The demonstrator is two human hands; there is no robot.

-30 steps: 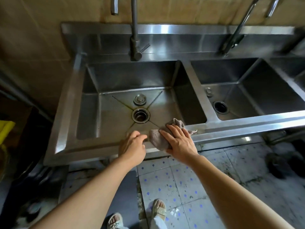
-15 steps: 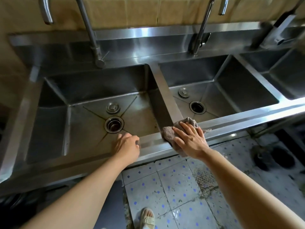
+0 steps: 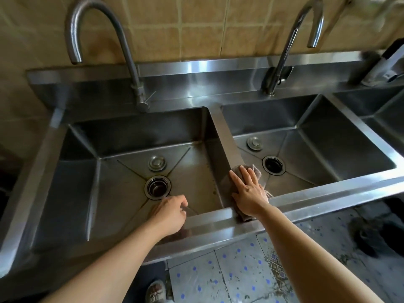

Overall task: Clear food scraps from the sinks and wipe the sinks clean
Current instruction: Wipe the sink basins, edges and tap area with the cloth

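Note:
Two steel sink basins stand side by side, the left sink and the right sink, parted by a divider. My right hand lies flat with straight fingers on a grey-brown cloth, pressing it onto the near end of the divider. My left hand rests with loosely curled fingers on the front rim of the left sink and holds nothing. Each basin has an open drain, the left drain and the right drain, with a round plug behind it. No food scraps show.
A curved faucet rises behind the left basin and another faucet behind the right one. A third basin starts at the far right. Tiled wall stands behind. Patterned floor tiles and my foot lie below the front rim.
My right hand has slid the cloth right along the front rim and up onto the divider. My left hand shifted slightly along the rim. The view has tilted up and moved right.

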